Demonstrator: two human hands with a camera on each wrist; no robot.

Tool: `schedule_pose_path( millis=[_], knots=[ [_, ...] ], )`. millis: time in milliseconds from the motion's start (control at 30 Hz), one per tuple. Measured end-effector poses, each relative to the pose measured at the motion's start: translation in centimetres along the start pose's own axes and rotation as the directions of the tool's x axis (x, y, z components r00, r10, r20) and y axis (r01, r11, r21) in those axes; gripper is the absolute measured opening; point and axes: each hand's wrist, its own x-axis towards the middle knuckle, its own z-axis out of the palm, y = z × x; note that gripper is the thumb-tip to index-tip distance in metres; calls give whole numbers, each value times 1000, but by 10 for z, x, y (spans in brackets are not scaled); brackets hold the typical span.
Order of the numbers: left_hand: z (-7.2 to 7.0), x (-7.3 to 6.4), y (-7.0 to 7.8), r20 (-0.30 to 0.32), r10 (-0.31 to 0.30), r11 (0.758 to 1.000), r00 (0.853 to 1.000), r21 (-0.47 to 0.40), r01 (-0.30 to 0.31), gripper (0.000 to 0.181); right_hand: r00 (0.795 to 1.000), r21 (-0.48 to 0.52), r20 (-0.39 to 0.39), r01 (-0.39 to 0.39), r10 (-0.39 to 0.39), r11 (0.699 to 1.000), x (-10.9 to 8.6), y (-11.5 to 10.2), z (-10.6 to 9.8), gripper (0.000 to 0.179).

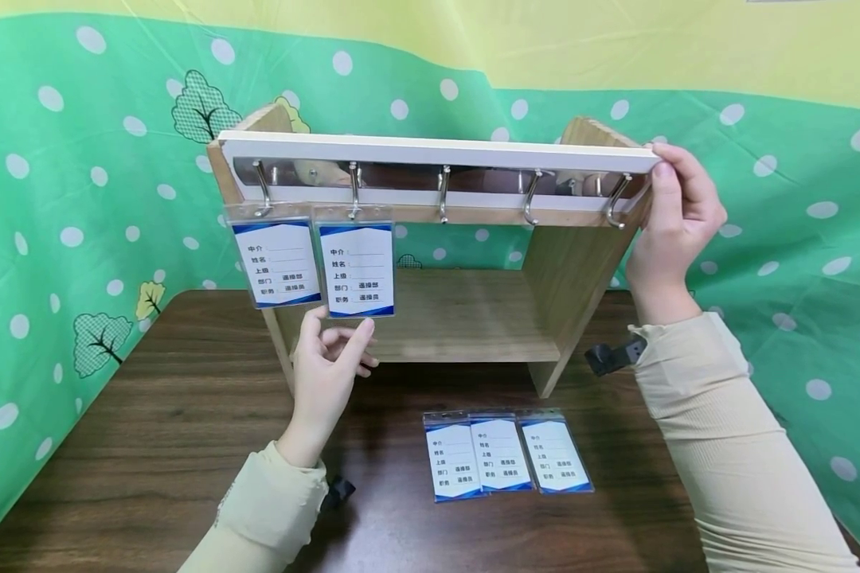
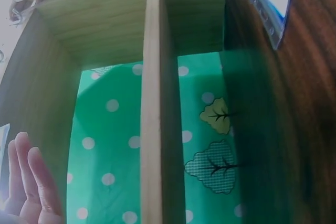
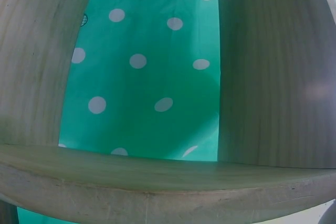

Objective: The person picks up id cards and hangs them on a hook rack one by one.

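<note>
Two clear-sleeved name badges hang from the first two hooks of a white hook rail (image 1: 430,147) fixed along the top of a wooden shelf (image 1: 466,310). The left badge (image 1: 278,263) tilts slightly, and the second badge (image 1: 358,270) hangs nearly straight beside it. Just below the second badge is my left hand (image 1: 330,350), its fingers loosely bent and thumb tip close to the badge's lower edge; whether it touches cannot be told. My right hand (image 1: 674,215) grips the rail's right end between thumb and fingers. In the left wrist view, the left fingers (image 2: 44,182) look extended.
Three more name badges (image 1: 502,454) lie side by side on the dark wooden table (image 1: 150,446) before the shelf. Three hooks (image 1: 444,193) to the right of the hung badges carry nothing. A green dotted cloth (image 1: 79,199) hangs behind and around.
</note>
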Motion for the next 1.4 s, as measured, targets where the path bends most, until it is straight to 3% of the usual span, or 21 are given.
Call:
schedule_pose_path(
  millis=[267, 400, 567, 700, 867, 1233, 1400],
  knots=[
    [3, -9, -11, 33, -48, 999, 998, 18, 48, 35, 1000, -5, -5, 5, -5, 1000, 0, -2, 1, 17],
    [5, -13, -15, 62, -104, 994, 993, 41, 101, 32, 1000, 8, -7, 3, -3, 1000, 0, -3, 1, 17],
    [12, -21, -7, 102, -162, 984, 982, 97, 152, 31, 1000, 1, -4, 3, -3, 1000, 0, -2, 1, 17],
    [18, -28, 2, 145, -182, 976, 973, 145, 161, 29, 1000, -4, -1, 0, 0, 1000, 0, -1, 0, 16],
    [24, -34, 0, 216, -193, 970, 957, 187, 154, 24, 1000, 4, 12, -1, 1, 1000, 0, 0, -1, 16],
    [33, -40, -16, 316, -251, 952, 915, 253, 174, 22, 995, -9, 99, -15, 16, 1000, 2, -2, -8, 16],
    [34, -40, -45, 339, -261, 950, 904, 258, 178, 29, 994, -20, 110, -11, 13, 1000, 2, -3, -10, 16]
  ],
)
